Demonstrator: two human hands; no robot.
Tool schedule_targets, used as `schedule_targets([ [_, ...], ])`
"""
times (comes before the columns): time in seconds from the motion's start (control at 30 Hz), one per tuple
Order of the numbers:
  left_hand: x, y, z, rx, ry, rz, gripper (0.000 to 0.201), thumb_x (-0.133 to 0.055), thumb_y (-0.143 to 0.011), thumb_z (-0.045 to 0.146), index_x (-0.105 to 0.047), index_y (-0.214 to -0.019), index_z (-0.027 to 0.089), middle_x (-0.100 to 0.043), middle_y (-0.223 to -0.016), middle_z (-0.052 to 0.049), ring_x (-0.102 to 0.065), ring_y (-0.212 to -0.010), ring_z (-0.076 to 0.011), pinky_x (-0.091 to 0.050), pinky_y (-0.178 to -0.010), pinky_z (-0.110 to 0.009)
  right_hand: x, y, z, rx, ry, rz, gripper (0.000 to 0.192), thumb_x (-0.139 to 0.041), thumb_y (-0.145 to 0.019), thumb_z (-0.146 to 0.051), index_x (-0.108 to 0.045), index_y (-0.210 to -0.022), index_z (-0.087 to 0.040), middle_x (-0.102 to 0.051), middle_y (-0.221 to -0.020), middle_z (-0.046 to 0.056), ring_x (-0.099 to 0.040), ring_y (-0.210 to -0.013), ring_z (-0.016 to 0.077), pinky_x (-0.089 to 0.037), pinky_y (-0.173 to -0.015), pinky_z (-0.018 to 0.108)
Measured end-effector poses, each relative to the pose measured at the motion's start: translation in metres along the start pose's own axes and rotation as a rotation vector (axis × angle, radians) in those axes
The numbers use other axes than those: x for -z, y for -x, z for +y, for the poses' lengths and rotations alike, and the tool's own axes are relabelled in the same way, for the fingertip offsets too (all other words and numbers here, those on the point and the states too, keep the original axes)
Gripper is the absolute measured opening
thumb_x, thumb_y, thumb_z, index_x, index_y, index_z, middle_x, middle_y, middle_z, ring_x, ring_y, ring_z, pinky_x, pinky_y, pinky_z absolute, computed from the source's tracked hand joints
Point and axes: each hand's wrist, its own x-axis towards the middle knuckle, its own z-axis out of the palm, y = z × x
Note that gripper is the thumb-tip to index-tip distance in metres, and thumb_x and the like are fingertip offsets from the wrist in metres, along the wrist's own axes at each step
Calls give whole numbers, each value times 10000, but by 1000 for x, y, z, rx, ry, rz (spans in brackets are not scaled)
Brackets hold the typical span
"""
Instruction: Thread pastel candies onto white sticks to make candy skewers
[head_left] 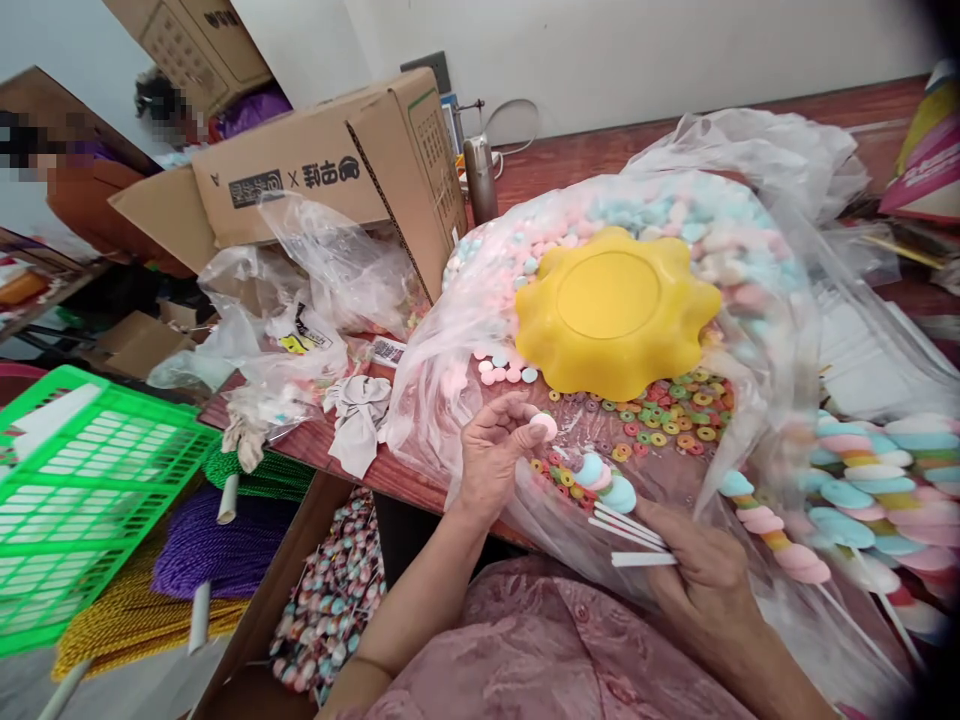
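Between the thumb and fingers of my left hand (495, 455) is a pink marshmallow (544, 427). My right hand (701, 565) is closed around several white sticks (634, 535). Just beyond those fingers, blue and pink marshmallows (609, 482) sit stacked, apparently threaded on one stick. Colourful ring-shaped candies (667, 415) lie scattered in front of both hands on the clear plastic. Behind them, a yellow scalloped bowl (611, 310) rests upside down on a large bag of pastel marshmallows (645, 210). Finished-looking marshmallow skewers (776, 530) lie right of my right hand.
At the left stands a cardboard box (322, 170) with plastic bags before it. A green basket (90, 500) lies over bundled purple cords (225, 540). Below the table edge, a carton holds many marshmallow skewers (330, 590). A metal bottle (480, 180) stands near the wall. Other people are far left.
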Motion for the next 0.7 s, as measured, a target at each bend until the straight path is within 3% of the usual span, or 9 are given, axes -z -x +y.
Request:
schedule_targets([
  [0.13,0,5,-3,-11,34,-12,391,-921,-572,266,-734,-910,206,-714,-794,26,-668,-688,-100,-563,-631,-216,-4,2,0,17,40,9,544,-429,-751,7,-639,-1206,-206,-776,-974,68,-760,-791,213,-619,-661,294],
  [0.43,2,18,-4,-176,-193,-63,299,-877,-667,233,-749,-935,203,-725,-910,-13,-691,-800,-127,-598,-757,-248,-4,14,2,-67,72,-16,529,-411,-712,1,-682,-1119,-204,-778,-918,51,-750,-725,207,-606,-613,293],
  [0.57,2,21,-5,-328,-314,-92,281,-840,-712,180,-744,-974,214,-711,-986,-33,-703,-900,-159,-613,-788,-272,-4,15,5,-83,69,-62,552,-403,-704,-4,-686,-1132,-208,-777,-906,43,-747,-726,206,-594,-592,294],
  [0.7,2,22,-4,-600,-542,-175,247,-767,-784,112,-732,-998,230,-730,-934,-38,-692,-891,-165,-598,-802,-304,-2,14,5,-108,99,-103,583,-395,-691,0,-675,-1167,-189,-772,-837,40,-715,-613,195,-559,-527,289],
])
